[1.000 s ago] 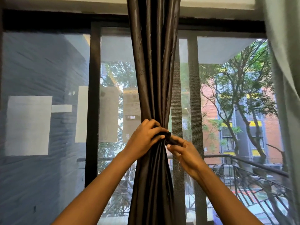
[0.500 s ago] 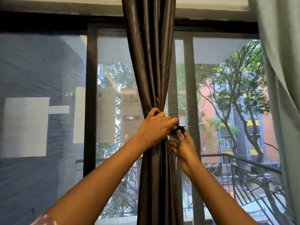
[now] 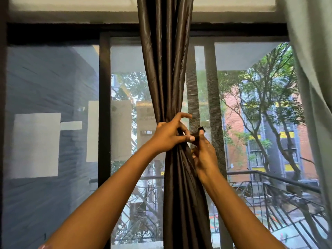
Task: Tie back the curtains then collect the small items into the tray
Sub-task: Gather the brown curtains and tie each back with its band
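A dark brown satin curtain hangs gathered into a narrow bunch in the middle of the window. My left hand wraps the bunch at its waist, thumb and forefinger pinching a thin dark tie strip. My right hand is just right of the curtain and pinches the same strip, its end sticking up above the thumb. No tray or small items are in view.
A pale grey-green curtain hangs down the right edge. Behind the glass stand a black window frame post, a mesh screen panel and a balcony railing. White paper sheets are stuck to the left pane.
The strip has been pulled out to the right of the bunch, and my right hand now holds its end up. My left fingers have spread, the upper ones lifting off the fabric.
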